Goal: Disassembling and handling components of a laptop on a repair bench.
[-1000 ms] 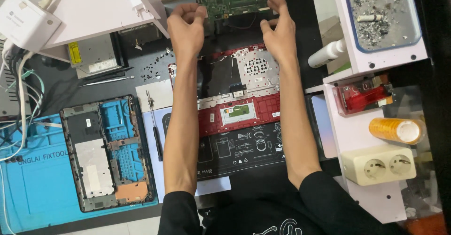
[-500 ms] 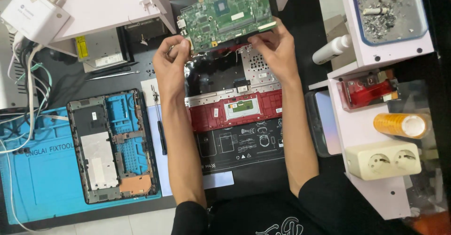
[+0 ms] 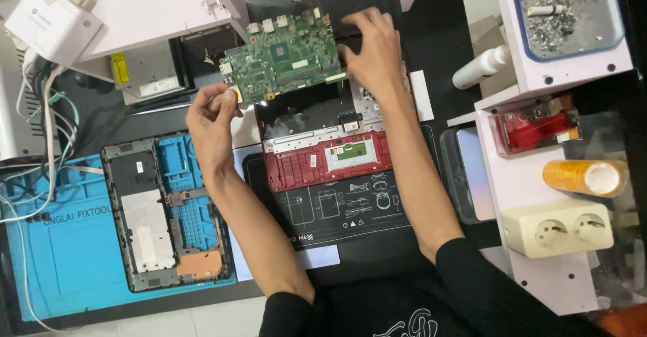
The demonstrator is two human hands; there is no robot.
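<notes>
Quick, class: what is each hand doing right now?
Left hand: fingers pinched on the circuit board's lower left corner.
Right hand: fingers spread, resting on the board's right edge.

– What sort of place is this?
– An electronics repair workshop: a blue repair mat on the counter, a green circuit board, an opened red laptop and another stripped chassis.

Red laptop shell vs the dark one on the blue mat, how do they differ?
The red laptop shell lies under both hands, crosswise, with the green circuit board at its far edge. The dark shell lies untouched on the blue mat, lengthwise, and shows no board. Both are opened, insides facing up.
</notes>
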